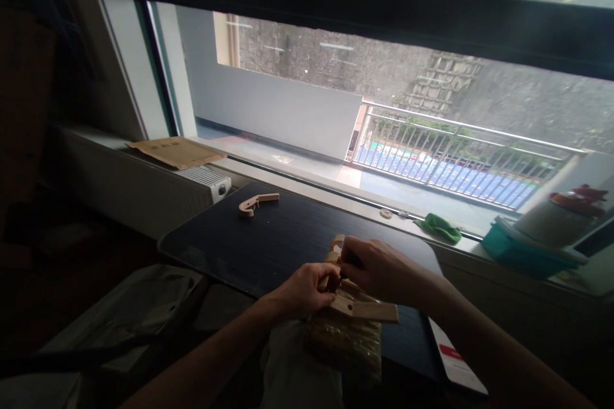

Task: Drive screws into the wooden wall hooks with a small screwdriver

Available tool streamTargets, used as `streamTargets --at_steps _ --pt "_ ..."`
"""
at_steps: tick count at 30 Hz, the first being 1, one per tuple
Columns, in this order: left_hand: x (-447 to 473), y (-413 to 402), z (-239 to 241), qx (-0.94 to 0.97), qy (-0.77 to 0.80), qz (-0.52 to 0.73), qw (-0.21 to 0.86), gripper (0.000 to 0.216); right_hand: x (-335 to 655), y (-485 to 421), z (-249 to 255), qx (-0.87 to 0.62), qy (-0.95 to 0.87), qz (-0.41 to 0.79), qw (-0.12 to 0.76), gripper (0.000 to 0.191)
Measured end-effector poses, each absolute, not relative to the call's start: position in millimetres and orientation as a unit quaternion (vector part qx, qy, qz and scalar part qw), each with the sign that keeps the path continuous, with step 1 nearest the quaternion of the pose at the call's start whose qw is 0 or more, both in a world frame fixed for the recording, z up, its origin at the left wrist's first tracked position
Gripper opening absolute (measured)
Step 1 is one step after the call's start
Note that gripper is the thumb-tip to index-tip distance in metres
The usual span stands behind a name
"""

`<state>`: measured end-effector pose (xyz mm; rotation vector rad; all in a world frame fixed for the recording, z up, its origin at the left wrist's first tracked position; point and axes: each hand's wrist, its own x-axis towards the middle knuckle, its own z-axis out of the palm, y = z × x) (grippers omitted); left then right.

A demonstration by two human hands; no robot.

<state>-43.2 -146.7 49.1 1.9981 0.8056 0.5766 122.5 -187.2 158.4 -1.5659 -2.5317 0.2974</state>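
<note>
Close to the table's near edge, my left hand (314, 289) is closed around the curved end of a wooden hook (374, 312), whose straight arm with a dark hole points right. My right hand (371, 262) meets it from the other side, fingers pinched together over a dark spot; what they hold is hidden. More pale wooden pieces (338, 241) show just beyond my fingers. Beneath the hands lies a package wrapped in shiny clear plastic (352, 342). Apart from these, another wooden hook (259, 201) with small screws in it rests on the dark table (225, 246).
A windowsill (316, 201) runs behind the table, carrying a green cloth-like item (439, 228) and a teal box (522, 249). A brown envelope (180, 151) lies on the white radiator (134, 188) at left. A white and red card or box (453, 358) sits at the right.
</note>
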Motion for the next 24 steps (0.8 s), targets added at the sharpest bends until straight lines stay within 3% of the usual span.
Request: streamTargets --at_steps 4,11,17,24 --pt "-42 -145 49 0.809 0.325 0.226 0.435 0.009 120 -186 165 -0.550 -0.831 0.071 0.044 0.019" --pt "-43 -146 51 0.816 0.315 0.235 0.424 0.005 129 -179 176 -0.471 -0.874 0.118 0.030 0.013" --pt "-43 -145 50 0.817 0.321 0.233 0.418 0.008 126 -174 174 -0.507 -0.857 0.091 0.020 0.027" --pt "-45 -145 51 0.817 0.308 0.230 0.430 0.006 125 -174 180 -0.479 -0.868 0.130 -0.020 0.015"
